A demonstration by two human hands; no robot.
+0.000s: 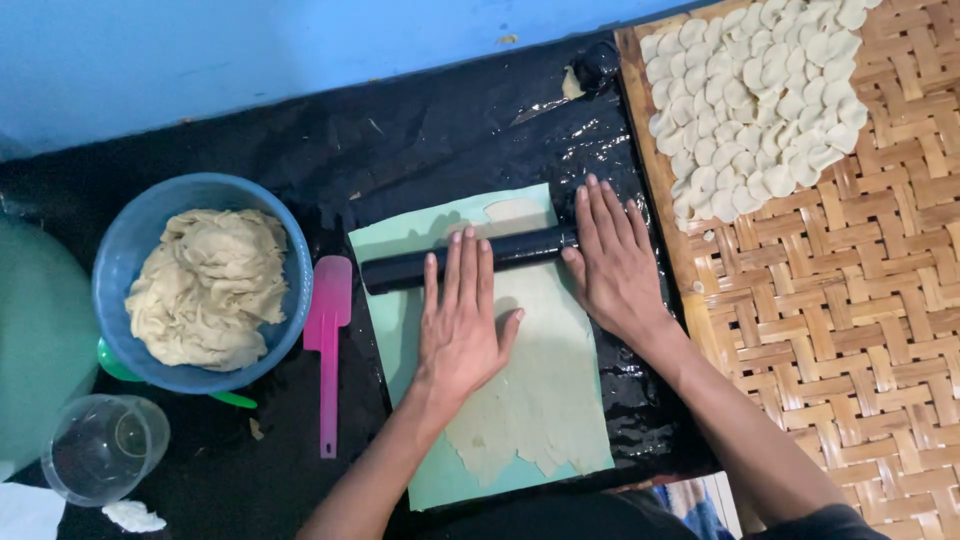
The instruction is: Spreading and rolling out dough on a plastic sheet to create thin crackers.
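While our fingers lie flat and spread, gripping nothing, left hand (pixel 458 325) and right hand (pixel 612 262) press the black roller (pixel 470 258) across the thin dough sheet (pixel 535 390) on its pale green mat (pixel 440 480). Step, we judge: rolling out; even pressure seems called for. Nearby: blue bowl (pixel 125 255) of lumpy dough, pink spatula (pixel 328 345), woven bamboo tray (pixel 860 300) bearing cut rounds (pixel 750 100).

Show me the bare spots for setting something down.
Bare black sheet lies between the blue bowl, the mat and the wall. The woven tray is bare below the dough rounds. Crowded: mat, both hands on the roller.
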